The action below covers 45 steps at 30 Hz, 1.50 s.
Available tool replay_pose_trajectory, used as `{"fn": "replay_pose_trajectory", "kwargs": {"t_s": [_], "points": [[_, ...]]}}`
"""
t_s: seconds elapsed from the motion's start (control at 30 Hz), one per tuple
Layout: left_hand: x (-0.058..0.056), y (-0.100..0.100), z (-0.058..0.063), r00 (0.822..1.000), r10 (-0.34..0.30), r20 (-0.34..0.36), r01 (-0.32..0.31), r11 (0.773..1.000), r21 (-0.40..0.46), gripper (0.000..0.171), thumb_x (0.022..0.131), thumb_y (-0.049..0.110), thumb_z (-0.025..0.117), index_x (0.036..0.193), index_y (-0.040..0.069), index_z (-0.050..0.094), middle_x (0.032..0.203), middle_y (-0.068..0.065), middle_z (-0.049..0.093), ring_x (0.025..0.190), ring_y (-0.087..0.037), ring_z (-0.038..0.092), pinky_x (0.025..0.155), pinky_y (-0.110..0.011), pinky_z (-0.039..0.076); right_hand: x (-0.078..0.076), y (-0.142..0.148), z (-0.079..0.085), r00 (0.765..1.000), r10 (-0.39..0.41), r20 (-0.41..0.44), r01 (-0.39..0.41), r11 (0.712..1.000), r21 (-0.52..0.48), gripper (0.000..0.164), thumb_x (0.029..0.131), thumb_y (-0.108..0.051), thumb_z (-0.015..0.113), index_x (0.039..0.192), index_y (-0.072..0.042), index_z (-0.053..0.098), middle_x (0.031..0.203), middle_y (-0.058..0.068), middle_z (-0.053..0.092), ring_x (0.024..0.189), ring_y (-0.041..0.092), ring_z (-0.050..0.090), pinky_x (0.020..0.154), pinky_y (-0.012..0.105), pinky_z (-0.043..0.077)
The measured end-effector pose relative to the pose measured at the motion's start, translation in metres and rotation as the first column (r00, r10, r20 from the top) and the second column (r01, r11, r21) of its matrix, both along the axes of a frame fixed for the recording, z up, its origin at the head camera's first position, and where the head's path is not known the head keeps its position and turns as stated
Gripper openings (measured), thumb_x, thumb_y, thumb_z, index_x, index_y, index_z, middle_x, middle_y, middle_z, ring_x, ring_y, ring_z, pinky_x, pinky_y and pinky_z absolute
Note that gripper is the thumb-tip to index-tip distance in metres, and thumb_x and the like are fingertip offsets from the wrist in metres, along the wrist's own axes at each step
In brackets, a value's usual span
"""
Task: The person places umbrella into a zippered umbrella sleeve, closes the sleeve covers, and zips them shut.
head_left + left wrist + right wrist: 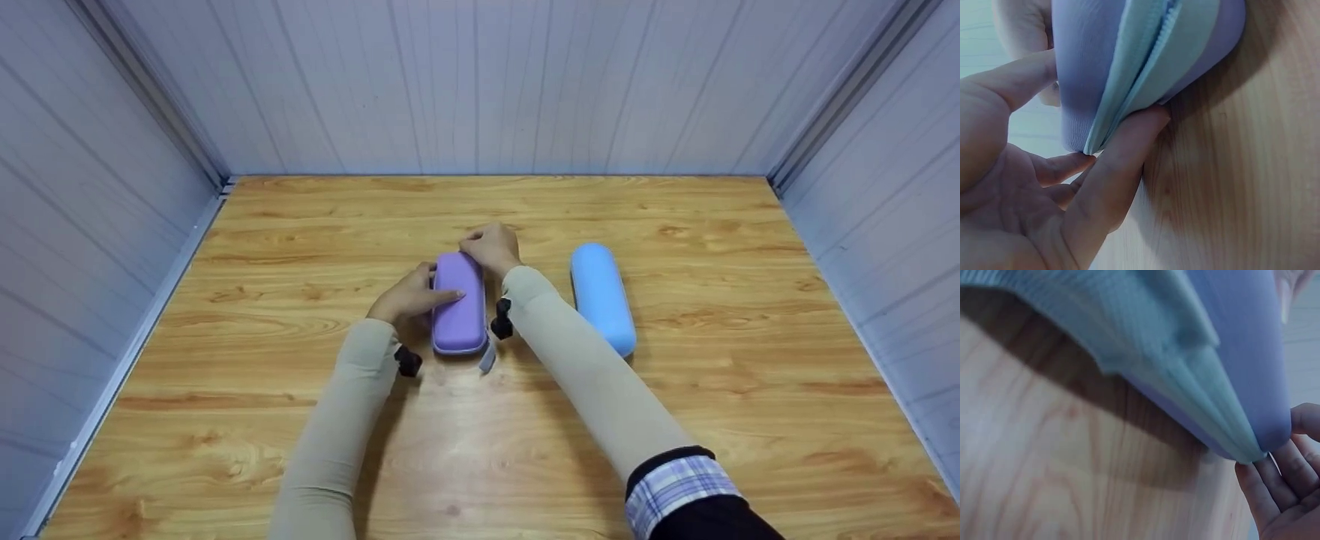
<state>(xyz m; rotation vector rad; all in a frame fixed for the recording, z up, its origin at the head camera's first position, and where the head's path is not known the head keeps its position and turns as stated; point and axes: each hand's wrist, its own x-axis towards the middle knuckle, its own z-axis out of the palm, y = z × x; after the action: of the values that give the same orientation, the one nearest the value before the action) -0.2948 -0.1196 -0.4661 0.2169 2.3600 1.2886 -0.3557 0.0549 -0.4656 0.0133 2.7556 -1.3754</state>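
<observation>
Purple zippered case [460,322] on a wood-patterned desk [450,465], about midway between the left and right edges and well apart from the far edge. My left grip [411,295] holds its left side, thumb laid across the top. My right grip [495,247] pinches its far right corner. A grey tab [487,359] sits at the near right corner. A blue case [602,298] lies apart, toward the desk's right edge.

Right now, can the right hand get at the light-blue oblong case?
Likely yes: nothing visible stands between the right hand and the blue case, though that hand is at the far end of the purple zippered case.
</observation>
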Motion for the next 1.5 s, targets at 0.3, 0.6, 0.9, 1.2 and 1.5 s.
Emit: {"fn": "replay_pose_trajectory", "kwargs": {"t_s": [0.3, 0.6, 0.9, 1.2, 1.5], "points": [[0.001, 0.000, 0.001, 1.000, 0.000, 0.012, 0.000, 1.000, 0.006, 0.081, 0.095, 0.028, 0.070, 0.152, -0.007, 0.024, 0.148, -0.028, 0.042, 0.122, -0.039, 0.054, 0.096, -0.045, 0.051, 0.003, -0.006, -0.001, 1.000, -0.011, -0.013, 0.010, 0.999, -0.053, 0.015, 0.090, -0.019, 0.071, 0.095, -0.009, 0.082, 0.096, 0.003, 0.075, 0.089, 0.019, 0.065, 0.075, 0.029, 0.053], [0.001, 0.001, 0.002, 0.999, 0.012, 0.046, -0.014, 0.999, 0.041, 0.080, 0.095, 0.026, 0.070, 0.152, -0.006, 0.024, 0.147, -0.028, 0.043, 0.118, -0.040, 0.056, 0.087, -0.045, 0.055, 0.003, -0.005, -0.005, 0.999, 0.024, -0.032, -0.026, 0.998, -0.057, 0.017, 0.093, -0.017, 0.069, 0.101, -0.007, 0.080, 0.104, 0.005, 0.074, 0.097, 0.022, 0.065, 0.083, 0.033, 0.053], [-0.004, -0.003, -0.003, 0.997, 0.000, 0.079, -0.005, 0.997, 0.072, 0.081, 0.093, 0.027, 0.071, 0.151, -0.009, 0.026, 0.142, -0.028, 0.046, 0.118, -0.039, 0.056, 0.094, -0.044, 0.052, -0.001, 0.006, -0.009, 0.984, 0.180, -0.013, -0.181, 0.980, -0.087, 0.028, 0.102, -0.019, 0.057, 0.120, -0.004, 0.072, 0.116, 0.009, 0.071, 0.107, 0.022, 0.064, 0.088, 0.033, 0.053], [-0.003, -0.004, -0.003, 0.988, 0.040, 0.146, -0.056, 0.993, 0.103, 0.084, 0.092, 0.027, 0.073, 0.153, -0.004, 0.024, 0.147, -0.026, 0.040, 0.118, -0.039, 0.056, 0.085, -0.044, 0.057, 0.001, 0.015, -0.009, 0.965, 0.257, 0.057, -0.243, 0.953, -0.183, 0.036, 0.104, -0.013, 0.044, 0.133, 0.001, 0.061, 0.122, 0.010, 0.068, 0.113, 0.021, 0.061, 0.091, 0.031, 0.050], [-0.001, -0.002, -0.005, 0.982, 0.078, 0.175, -0.102, 0.985, 0.138, 0.086, 0.092, 0.028, 0.074, 0.155, 0.000, 0.022, 0.148, -0.023, 0.041, 0.113, -0.038, 0.060, 0.075, -0.041, 0.059, 0.011, 0.027, -0.002, 0.946, 0.302, 0.116, -0.285, 0.948, -0.141, 0.038, 0.106, -0.017, 0.042, 0.136, 0.001, 0.057, 0.129, 0.016, 0.061, 0.104, 0.026, 0.061, 0.084, 0.036, 0.053]]}}
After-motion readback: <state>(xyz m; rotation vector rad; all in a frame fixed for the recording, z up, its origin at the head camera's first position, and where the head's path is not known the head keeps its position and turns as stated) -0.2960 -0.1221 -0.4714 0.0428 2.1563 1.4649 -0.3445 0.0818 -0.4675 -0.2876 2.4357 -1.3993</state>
